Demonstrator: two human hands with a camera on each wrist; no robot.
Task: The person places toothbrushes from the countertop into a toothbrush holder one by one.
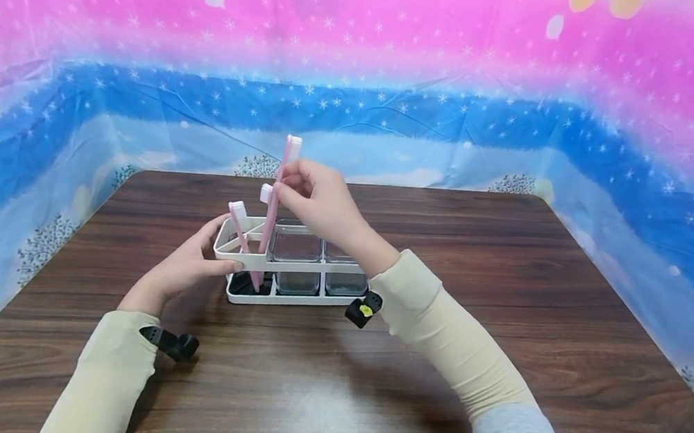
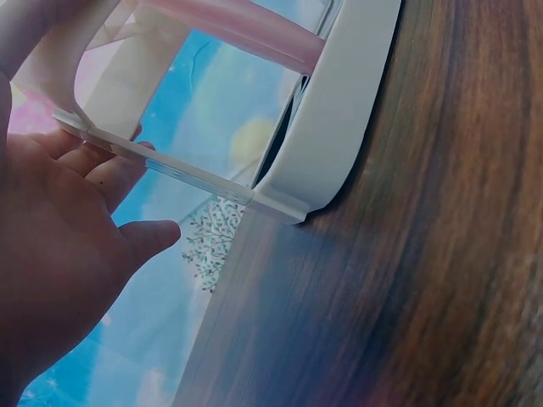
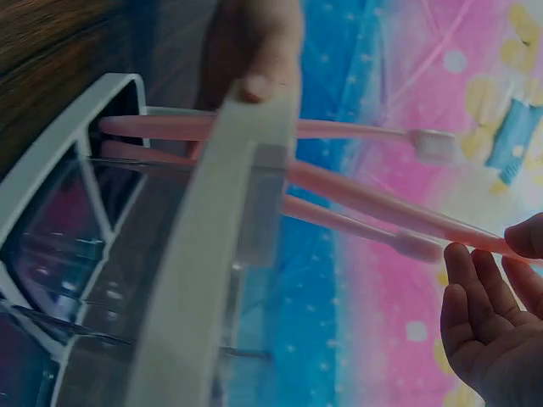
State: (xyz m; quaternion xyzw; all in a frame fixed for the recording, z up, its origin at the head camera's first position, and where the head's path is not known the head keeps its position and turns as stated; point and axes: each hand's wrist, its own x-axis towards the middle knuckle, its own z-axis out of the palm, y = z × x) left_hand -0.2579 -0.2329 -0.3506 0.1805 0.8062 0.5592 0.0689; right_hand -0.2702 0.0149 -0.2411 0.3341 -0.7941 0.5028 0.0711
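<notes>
A white two-tier toothbrush holder (image 1: pixel 292 265) stands on the table, its left end gripped by my left hand (image 1: pixel 182 267), thumb in front and fingers round the side. Above that end, my right hand (image 1: pixel 326 200) pinches a pink toothbrush (image 1: pixel 269 223) near its bristle head. The brush's lower end is inside the holder's left section. Two more pink toothbrushes lean in the same section: one toothbrush (image 1: pixel 237 213) at the left, another toothbrush (image 1: pixel 265 193) just behind the pinched one. In the right wrist view the pinched toothbrush (image 3: pixel 382 203) slants between the other two.
Two clear cups, a left cup (image 1: pixel 297 245) and a right cup (image 1: pixel 345 282), sit in the holder's right sections. The dark wooden table (image 1: pixel 504 273) is bordered by a pink and blue patterned cloth (image 1: pixel 382 108) along its back and sides.
</notes>
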